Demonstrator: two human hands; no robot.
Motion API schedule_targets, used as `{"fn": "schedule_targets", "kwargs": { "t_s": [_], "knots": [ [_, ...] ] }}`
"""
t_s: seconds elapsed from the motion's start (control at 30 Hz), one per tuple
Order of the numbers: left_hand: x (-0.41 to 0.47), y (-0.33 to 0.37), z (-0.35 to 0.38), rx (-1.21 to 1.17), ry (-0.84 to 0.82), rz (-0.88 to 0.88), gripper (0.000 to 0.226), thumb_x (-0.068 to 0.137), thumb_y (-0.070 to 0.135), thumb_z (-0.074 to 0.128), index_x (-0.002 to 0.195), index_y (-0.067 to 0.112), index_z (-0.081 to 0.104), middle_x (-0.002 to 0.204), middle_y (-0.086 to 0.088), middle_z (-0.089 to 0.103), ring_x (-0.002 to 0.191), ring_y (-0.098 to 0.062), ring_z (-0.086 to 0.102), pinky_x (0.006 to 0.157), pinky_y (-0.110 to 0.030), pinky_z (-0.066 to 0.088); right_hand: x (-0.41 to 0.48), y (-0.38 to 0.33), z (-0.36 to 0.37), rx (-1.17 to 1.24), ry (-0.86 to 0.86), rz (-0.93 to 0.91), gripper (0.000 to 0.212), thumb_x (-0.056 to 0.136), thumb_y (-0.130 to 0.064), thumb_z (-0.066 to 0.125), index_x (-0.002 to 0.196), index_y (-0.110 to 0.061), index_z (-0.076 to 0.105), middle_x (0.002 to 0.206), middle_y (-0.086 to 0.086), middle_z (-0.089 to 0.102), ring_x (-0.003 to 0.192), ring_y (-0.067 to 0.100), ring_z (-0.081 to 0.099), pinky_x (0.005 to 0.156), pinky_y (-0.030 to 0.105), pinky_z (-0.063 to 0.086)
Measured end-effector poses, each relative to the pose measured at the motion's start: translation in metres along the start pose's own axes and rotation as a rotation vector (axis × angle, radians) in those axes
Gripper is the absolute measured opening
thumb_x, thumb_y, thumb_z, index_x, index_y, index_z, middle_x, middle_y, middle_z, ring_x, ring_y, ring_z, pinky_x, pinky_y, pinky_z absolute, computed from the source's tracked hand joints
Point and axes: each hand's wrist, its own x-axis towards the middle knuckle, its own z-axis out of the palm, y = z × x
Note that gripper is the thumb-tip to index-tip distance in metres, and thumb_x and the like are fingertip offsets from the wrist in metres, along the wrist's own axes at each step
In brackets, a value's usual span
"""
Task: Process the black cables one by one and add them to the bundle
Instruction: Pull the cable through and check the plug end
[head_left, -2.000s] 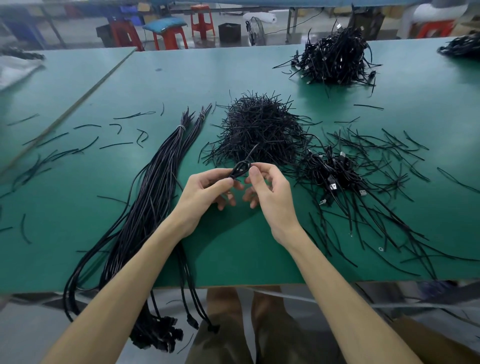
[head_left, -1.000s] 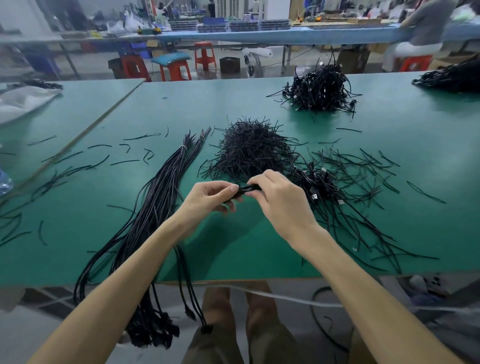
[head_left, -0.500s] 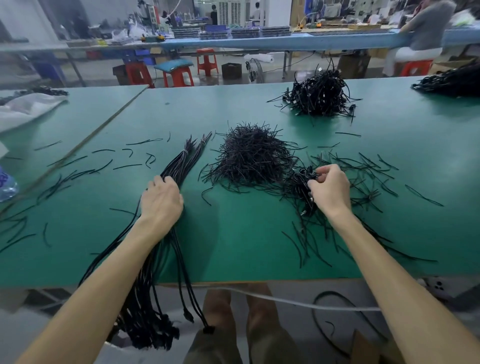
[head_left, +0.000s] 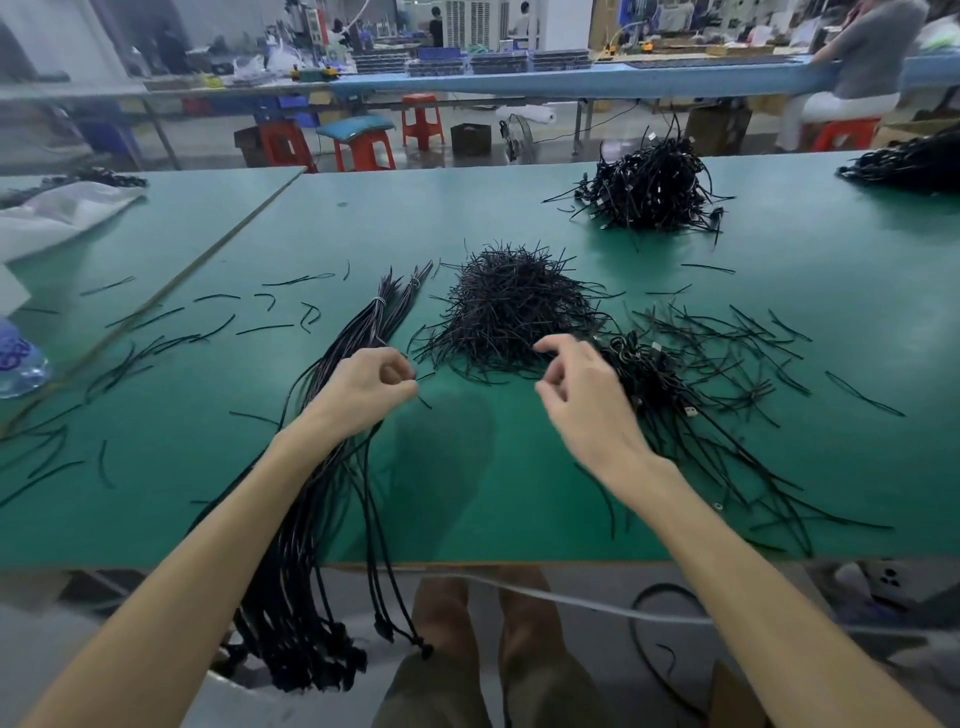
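Observation:
The bundle (head_left: 332, 441) of long black cables lies diagonally at the left, bound with ties at its far end, its plugs hanging over the table's front edge. My left hand (head_left: 371, 389) hovers over the bundle's right side with fingers curled and thumb on the index finger; I see nothing in it. A tangle of coiled black cables (head_left: 649, 374) with plugs lies to the right. My right hand (head_left: 576, 395), blurred, is just left of that tangle with loosely curled fingers and holds nothing I can see.
A mound of short black ties (head_left: 511, 312) sits between the hands, farther back. Loose ties (head_left: 737, 338) are scattered right and left on the green table (head_left: 467, 493). Another cable heap (head_left: 649, 192) stands at the back. A water bottle (head_left: 18, 358) is at the left edge.
My left hand has lifted off the bundle and curled up. My right hand has left the cable tangle and moved left toward the middle.

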Motion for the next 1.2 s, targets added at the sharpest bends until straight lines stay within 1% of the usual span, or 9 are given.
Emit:
{"fn": "schedule_targets", "kwargs": {
  "t_s": [0.23,0.37,0.53,0.67,0.8,0.9,1.03,1.13,1.2],
  "knots": [
    [-0.017,0.005,-0.003,0.043,-0.321,0.216,0.006,0.088,0.022,0.079,0.091,0.026,0.075,0.087,0.007,0.074,0.085,-0.014,0.068,0.081,-0.029,0.053,-0.013,-0.047,0.065,0.117,-0.356,-0.122,0.061,0.097,-0.006,0.053,0.151,-0.03,0.037,0.119,0.003,0.054,0.102,0.025,0.057,0.094,0.046,0.049],
    [-0.023,-0.005,-0.014,-0.037,-0.348,0.25,0.005,0.089,0.015,0.077,0.094,0.015,0.075,0.082,-0.001,0.075,0.075,-0.016,0.07,0.073,-0.029,0.053,-0.016,-0.054,0.082,0.019,-0.395,-0.109,0.026,0.104,-0.016,0.05,0.129,-0.015,0.057,0.111,0.003,0.054,0.098,0.028,0.058,0.087,0.048,0.051],
    [-0.029,-0.021,-0.02,-0.105,-0.39,0.227,0.021,0.101,0.031,0.063,0.092,0.017,0.075,0.071,0.004,0.069,0.063,-0.012,0.064,0.067,-0.033,0.053,-0.013,-0.05,0.07,-0.036,-0.188,-0.08,0.02,0.106,-0.022,0.05,0.098,-0.014,0.066,0.094,0.0,0.063,0.085,0.025,0.061,0.075,0.044,0.051],
    [-0.03,-0.028,-0.021,-0.124,-0.458,0.204,0.03,0.108,0.023,0.05,0.091,0.012,0.072,0.077,0.002,0.069,0.068,-0.014,0.065,0.073,-0.03,0.053,0.001,-0.038,0.048,0.02,0.062,0.017,0.022,0.102,-0.01,0.051,0.094,-0.015,0.071,0.089,-0.005,0.067,0.073,0.016,0.06,0.064,0.034,0.048],
    [-0.031,-0.022,-0.018,-0.185,-0.389,0.214,0.031,0.108,0.021,0.049,0.085,0.01,0.066,0.069,0.0,0.066,0.062,-0.017,0.062,0.067,-0.024,0.051,0.008,-0.019,0.032,0.047,0.117,0.136,0.023,0.105,-0.02,0.053,0.089,-0.019,0.07,0.085,-0.008,0.062,0.064,0.007,0.05,0.057,0.028,0.033],
    [-0.029,-0.009,-0.014,-0.254,-0.235,0.221,0.031,0.107,0.021,0.051,0.084,0.009,0.067,0.06,0.002,0.059,0.051,-0.017,0.055,0.059,-0.02,0.048,0.004,-0.016,0.032,-0.171,-0.055,0.135,0.017,0.104,-0.027,0.055,0.109,-0.016,0.067,0.108,0.002,0.051,0.099,0.02,0.048,0.072,0.033,0.042],
    [-0.023,0.014,-0.004,-0.32,-0.202,0.198,0.029,0.106,0.019,0.054,0.086,0.007,0.071,0.061,0.004,0.055,0.045,-0.014,0.044,0.043,-0.022,0.038,-0.012,-0.036,0.037,-0.39,-0.1,-0.123,0.073,0.089,-0.031,0.074,0.15,-0.015,0.036,0.147,0.009,0.031,0.136,0.027,0.03,0.112,0.043,0.029],
    [-0.025,0.028,0.009,-0.319,-0.284,0.214,0.032,0.106,0.013,0.053,0.077,0.015,0.068,0.062,-0.002,0.058,0.044,-0.014,0.04,0.041,-0.022,0.032,-0.016,-0.053,0.045,-0.327,-0.11,-0.301,0.074,0.091,-0.025,0.07,0.154,-0.015,0.032,0.144,0.002,0.045,0.136,0.022,0.038,0.116,0.042,0.023],
    [-0.028,0.027,0.013,-0.361,-0.329,0.196,0.036,0.106,0.013,0.053,0.073,0.018,0.066,0.062,-0.003,0.058,0.042,-0.012,0.038,0.039,-0.021,0.03,-0.013,-0.054,0.046,-0.304,-0.211,-0.312,0.054,0.097,-0.021,0.064,0.146,-0.016,0.043,0.132,0.001,0.056,0.125,0.022,0.052,0.108,0.037,0.035]
  ]
}}
